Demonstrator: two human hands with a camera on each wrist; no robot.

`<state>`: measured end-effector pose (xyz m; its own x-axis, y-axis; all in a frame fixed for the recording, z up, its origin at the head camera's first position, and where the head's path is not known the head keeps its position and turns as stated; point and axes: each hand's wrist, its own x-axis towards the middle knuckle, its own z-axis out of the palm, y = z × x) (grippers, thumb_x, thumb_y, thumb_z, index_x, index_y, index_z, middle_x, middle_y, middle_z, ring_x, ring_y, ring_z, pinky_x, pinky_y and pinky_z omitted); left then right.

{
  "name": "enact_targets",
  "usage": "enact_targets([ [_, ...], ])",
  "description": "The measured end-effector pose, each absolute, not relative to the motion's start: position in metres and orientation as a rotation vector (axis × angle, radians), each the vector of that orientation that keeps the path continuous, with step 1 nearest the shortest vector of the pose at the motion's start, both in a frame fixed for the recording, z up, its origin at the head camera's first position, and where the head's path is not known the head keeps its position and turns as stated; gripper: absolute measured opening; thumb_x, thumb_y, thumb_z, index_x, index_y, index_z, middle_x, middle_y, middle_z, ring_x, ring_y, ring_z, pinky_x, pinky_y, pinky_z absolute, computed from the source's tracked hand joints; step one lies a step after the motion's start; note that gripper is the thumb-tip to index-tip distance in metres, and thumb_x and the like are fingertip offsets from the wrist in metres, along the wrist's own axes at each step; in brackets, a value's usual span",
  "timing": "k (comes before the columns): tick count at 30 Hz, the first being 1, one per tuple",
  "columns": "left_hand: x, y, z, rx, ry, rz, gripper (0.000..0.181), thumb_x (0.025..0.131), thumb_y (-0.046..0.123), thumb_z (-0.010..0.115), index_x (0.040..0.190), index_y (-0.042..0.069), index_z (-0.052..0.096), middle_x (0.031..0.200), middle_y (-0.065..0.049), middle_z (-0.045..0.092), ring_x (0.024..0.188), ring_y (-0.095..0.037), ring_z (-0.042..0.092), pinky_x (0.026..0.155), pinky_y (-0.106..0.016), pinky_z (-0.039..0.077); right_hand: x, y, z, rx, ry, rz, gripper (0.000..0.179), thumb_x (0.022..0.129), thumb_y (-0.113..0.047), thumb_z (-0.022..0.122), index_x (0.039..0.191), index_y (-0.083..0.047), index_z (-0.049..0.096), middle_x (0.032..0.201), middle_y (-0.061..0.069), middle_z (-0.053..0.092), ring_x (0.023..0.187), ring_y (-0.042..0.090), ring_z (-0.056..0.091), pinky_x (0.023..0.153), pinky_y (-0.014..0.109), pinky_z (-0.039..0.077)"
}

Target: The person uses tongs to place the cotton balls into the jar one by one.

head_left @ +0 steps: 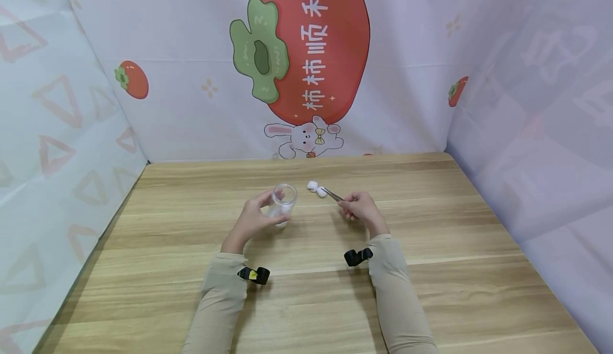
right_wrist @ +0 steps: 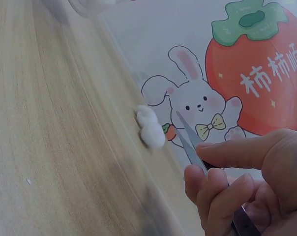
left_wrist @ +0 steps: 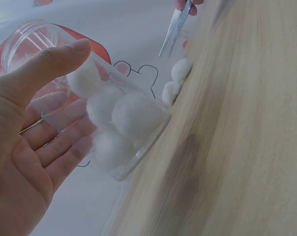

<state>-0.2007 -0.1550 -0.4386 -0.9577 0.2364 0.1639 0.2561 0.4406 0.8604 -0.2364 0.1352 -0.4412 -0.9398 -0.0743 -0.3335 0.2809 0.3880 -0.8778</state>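
Note:
My left hand [head_left: 257,215] grips a clear open-topped jar [head_left: 284,195], thumb on one side and fingers round the other. Inside the jar, in the left wrist view, lie several white cotton balls [left_wrist: 133,115]. Between the thumb and fingers of my right hand [head_left: 361,208] is a pair of metal tweezers [right_wrist: 190,147], its tips parted with nothing between them. Beside those tips, two cotton balls lie against each other on the table, one nearer [head_left: 322,191] and one farther [head_left: 312,186]. In the right wrist view the tips stand apart from the cotton balls.
The wooden table [head_left: 306,301] runs back to a printed cloth [head_left: 191,114] hanging behind it. More cloth hangs at the left and right sides. A tiny white scrap [right_wrist: 28,181] lies on the wood. Each wrist carries a black camera.

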Motion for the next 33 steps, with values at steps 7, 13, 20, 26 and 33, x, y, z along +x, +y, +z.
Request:
enact_targets([
  [7,-0.201,-0.154,-0.438,-0.451,-2.650,-1.596,0.073,0.071,0.018,0.085,0.136,0.007,0.053,0.127,-0.015,0.066,0.119,-0.035,0.061,0.107,-0.055,0.043,-0.237,0.136,-0.446,0.195,2.326,-1.577,0.013,0.093,-0.009,0.060,0.094,0.004,0.061,0.059,-0.003,0.057,0.047,0.003,0.049,0.045,0.013,0.040],
  [13,-0.201,-0.154,-0.439,-0.470,-2.645,-1.590,0.073,0.072,0.017,0.084,0.136,0.003,0.052,0.127,-0.018,0.065,0.118,-0.036,0.062,0.106,-0.056,0.044,-0.237,0.137,-0.447,0.189,2.317,-1.594,0.014,0.093,-0.008,0.061,0.094,0.005,0.060,0.057,-0.004,0.057,0.046,0.002,0.048,0.044,0.013,0.039],
  [20,-0.201,-0.154,-0.439,-0.468,-2.645,-1.588,0.073,0.072,0.018,0.085,0.135,0.004,0.053,0.127,-0.017,0.066,0.118,-0.036,0.061,0.105,-0.057,0.044,-0.238,0.139,-0.449,0.189,2.318,-1.588,0.017,0.092,-0.008,0.060,0.097,0.009,0.060,0.056,-0.005,0.056,0.046,0.001,0.048,0.043,0.012,0.038],
  [26,-0.201,-0.154,-0.440,-0.470,-2.651,-1.584,0.072,0.072,0.017,0.084,0.136,0.004,0.053,0.127,-0.017,0.065,0.118,-0.036,0.061,0.106,-0.057,0.044,-0.239,0.140,-0.451,0.207,2.301,-1.596,0.015,0.092,-0.007,0.060,0.095,0.008,0.060,0.055,-0.005,0.056,0.045,0.001,0.048,0.042,0.011,0.038],
  [33,-0.200,-0.152,-0.439,-0.456,-2.648,-1.572,0.072,0.072,0.017,0.085,0.136,0.005,0.053,0.126,-0.016,0.066,0.118,-0.037,0.061,0.105,-0.056,0.045,-0.243,0.142,-0.455,0.211,2.279,-1.610,0.015,0.092,-0.008,0.061,0.094,0.007,0.061,0.054,-0.005,0.057,0.044,0.001,0.048,0.042,0.011,0.038],
])
